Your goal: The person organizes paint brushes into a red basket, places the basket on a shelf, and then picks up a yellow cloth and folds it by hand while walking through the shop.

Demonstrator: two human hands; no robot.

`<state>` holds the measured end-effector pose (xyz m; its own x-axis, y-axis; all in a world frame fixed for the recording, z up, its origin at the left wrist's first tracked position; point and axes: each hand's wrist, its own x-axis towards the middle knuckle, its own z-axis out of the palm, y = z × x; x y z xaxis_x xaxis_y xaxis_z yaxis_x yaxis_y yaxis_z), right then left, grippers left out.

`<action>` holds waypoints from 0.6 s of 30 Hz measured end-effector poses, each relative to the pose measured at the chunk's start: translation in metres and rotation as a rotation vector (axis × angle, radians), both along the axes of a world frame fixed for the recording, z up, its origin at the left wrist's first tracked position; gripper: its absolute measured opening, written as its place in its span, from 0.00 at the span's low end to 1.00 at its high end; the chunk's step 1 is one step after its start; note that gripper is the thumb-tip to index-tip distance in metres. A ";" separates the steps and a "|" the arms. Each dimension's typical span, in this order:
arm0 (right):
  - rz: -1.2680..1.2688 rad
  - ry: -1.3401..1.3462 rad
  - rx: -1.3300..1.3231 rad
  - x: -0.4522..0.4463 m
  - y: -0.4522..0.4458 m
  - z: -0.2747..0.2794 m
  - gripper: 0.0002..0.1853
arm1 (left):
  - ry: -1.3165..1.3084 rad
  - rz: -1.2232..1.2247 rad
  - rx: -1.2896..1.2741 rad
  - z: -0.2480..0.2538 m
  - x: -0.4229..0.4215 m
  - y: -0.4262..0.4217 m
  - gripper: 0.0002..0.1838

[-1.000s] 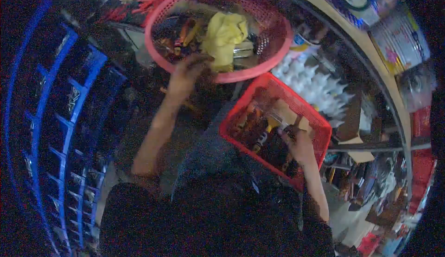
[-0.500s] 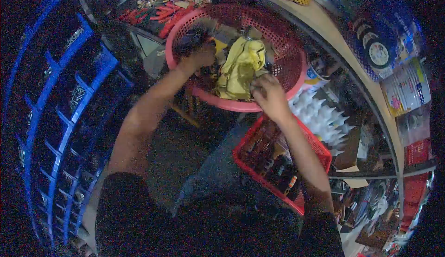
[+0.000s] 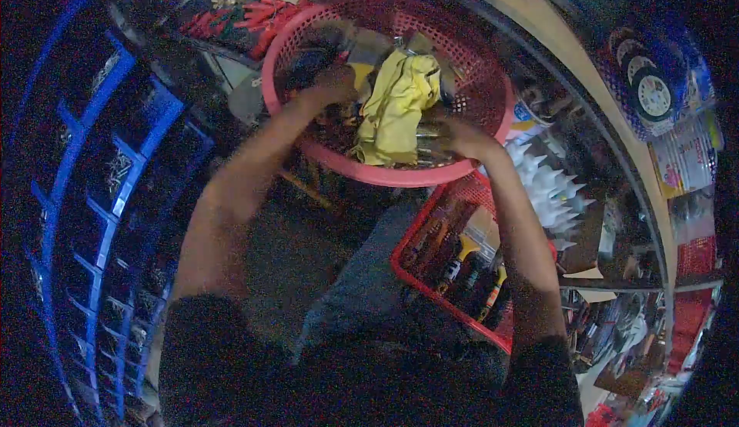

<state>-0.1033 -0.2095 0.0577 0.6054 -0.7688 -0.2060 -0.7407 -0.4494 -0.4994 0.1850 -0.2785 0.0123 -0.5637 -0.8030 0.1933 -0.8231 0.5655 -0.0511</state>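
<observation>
A crumpled yellow cloth (image 3: 400,104) lies in the middle of a round pink plastic basket (image 3: 377,176) with perforated walls. Its lower end comes close to the near rim. Silvery items (image 3: 433,141) lie just to its right, and dark, mixed objects fill the space to its left.

The left hand (image 3: 336,87) reaches over the left rim into the basket, beside the cloth. Its fingers are in shadow and blurred, so whether they grip anything cannot be told. The right hand (image 3: 463,139) reaches in from the right, near the silvery items; its fingers point inward toward the cloth, but their tips are too dark to show whether they are open or closed on something.

Below and to the right, close to the round basket, is a red rectangular basket (image 3: 440,304), partly covered by the right forearm. It contains a yellow-headed tool (image 3: 467,247), a tool with a yellow-and-orange handle (image 3: 493,296) and a flat piece of cardboard (image 3: 482,228). White spiky pieces (image 3: 545,196) stand to the right of the forearm.

Beyond the round basket, at upper left, lies a pile of red items (image 3: 269,18). Blue racks (image 3: 104,246) with small compartments, some holding small metallic pieces, run down the far left. At upper right are packaged round discs (image 3: 653,95).
</observation>
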 end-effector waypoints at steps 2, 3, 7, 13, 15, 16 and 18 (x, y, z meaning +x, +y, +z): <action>0.025 0.126 0.083 0.001 -0.011 -0.019 0.36 | 0.087 0.023 0.321 0.017 -0.006 0.010 0.17; 0.021 0.124 0.085 -0.002 -0.020 -0.035 0.36 | 0.132 0.042 0.444 0.024 -0.009 0.016 0.17; 0.393 0.134 -0.440 0.003 -0.030 -0.048 0.41 | 0.168 0.128 0.350 0.031 -0.029 0.044 0.19; 0.442 0.055 -0.250 0.015 -0.035 -0.060 0.41 | 0.325 0.192 0.336 0.049 -0.051 0.065 0.23; 0.430 0.297 -0.323 0.032 -0.023 -0.036 0.35 | 0.370 0.233 0.384 0.047 -0.056 0.061 0.24; 0.434 0.421 -0.356 0.041 -0.017 -0.023 0.32 | 0.340 0.262 0.264 0.032 -0.063 0.058 0.23; 0.352 0.631 -0.203 0.051 -0.007 -0.008 0.26 | 0.502 0.206 0.246 0.052 -0.061 0.076 0.21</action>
<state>-0.0526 -0.2162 0.0492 0.6362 -0.6115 -0.4704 -0.6545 -0.7506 0.0907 0.1241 -0.2029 0.0641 -0.2796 -0.9411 0.1903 -0.8067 0.3378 0.4849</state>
